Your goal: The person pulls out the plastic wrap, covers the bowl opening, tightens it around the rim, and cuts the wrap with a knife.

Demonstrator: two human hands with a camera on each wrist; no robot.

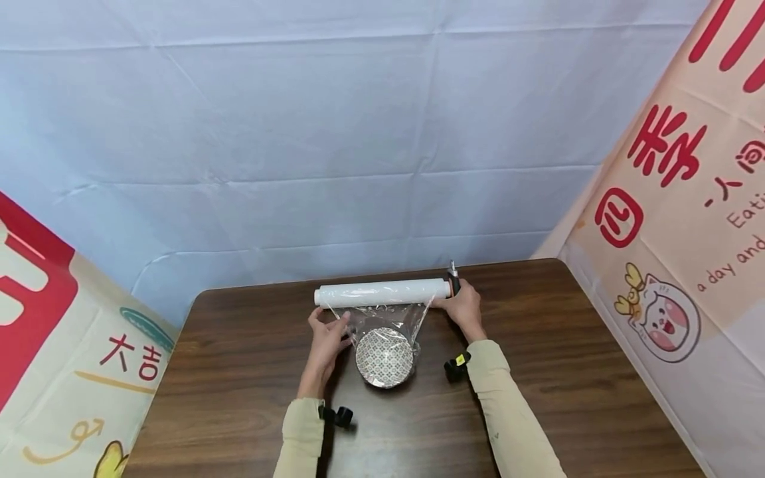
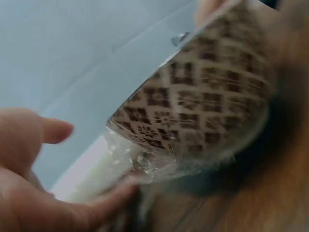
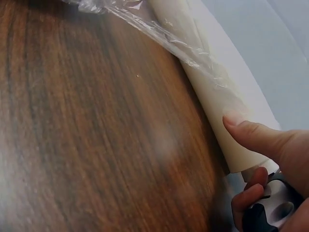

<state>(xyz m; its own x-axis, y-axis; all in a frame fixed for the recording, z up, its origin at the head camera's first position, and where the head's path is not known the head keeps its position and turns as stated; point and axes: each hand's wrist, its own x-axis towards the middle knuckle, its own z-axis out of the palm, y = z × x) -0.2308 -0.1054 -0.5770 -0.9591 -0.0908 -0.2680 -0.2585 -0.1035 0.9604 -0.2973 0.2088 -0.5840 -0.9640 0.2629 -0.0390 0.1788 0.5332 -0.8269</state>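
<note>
A patterned bowl (image 1: 384, 358) stands upright on the table with clear cling film stretched over it. The film (image 1: 412, 315) runs back to a white roll (image 1: 382, 293) lying behind the bowl. My left hand (image 1: 325, 342) is beside the bowl's left side, fingers spread; in the left wrist view a fingertip is at the crumpled film (image 2: 145, 162) below the rim. My right hand (image 1: 466, 309) is at the roll's right end. Its thumb rests on the roll (image 3: 212, 96), while the other fingers curl round black-and-grey scissors (image 3: 275, 205), whose metal tip points away.
The brown wooden table (image 1: 239, 398) has its back edge just behind the roll. Pale cloth (image 1: 299, 166) hangs behind it, and printed banners (image 1: 669, 265) stand to both sides. Black wrist cameras (image 1: 343, 417) are strapped to both wrists.
</note>
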